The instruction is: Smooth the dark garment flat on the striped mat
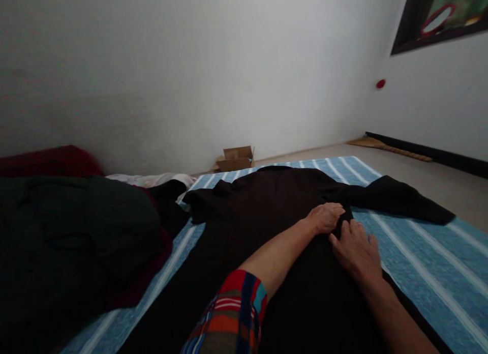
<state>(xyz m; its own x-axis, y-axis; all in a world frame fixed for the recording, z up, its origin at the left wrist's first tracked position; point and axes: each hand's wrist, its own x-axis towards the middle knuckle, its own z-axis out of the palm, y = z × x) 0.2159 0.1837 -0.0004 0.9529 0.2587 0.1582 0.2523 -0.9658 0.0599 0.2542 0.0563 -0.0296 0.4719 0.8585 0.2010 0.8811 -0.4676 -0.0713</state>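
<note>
Both hands meet on the black garment [267, 211], which lies spread flat on the blue striped mat [427, 262], its body running from the collar end at twelve o'clock down toward six. The left hand [326, 216] has its grip pinched on a fold of dark cloth near the sleeve seam, fingers curled in tight. The right hand [356, 249] lies just beside it, at four o'clock of the left, fingers spread and pressing the fabric flat.

As for progress: the garment looks laid out, one sleeve [396, 199] stretched away to three o'clock, and no fold made yet, by my reading. A heap of dark clothes [76, 232] sits at nine o'clock, seemingly unsorted.

The garment's hem is cut off at the bottom edge, and the black cloth swallows seams and creases. A cardboard box [236, 158] stands by the wall.
</note>
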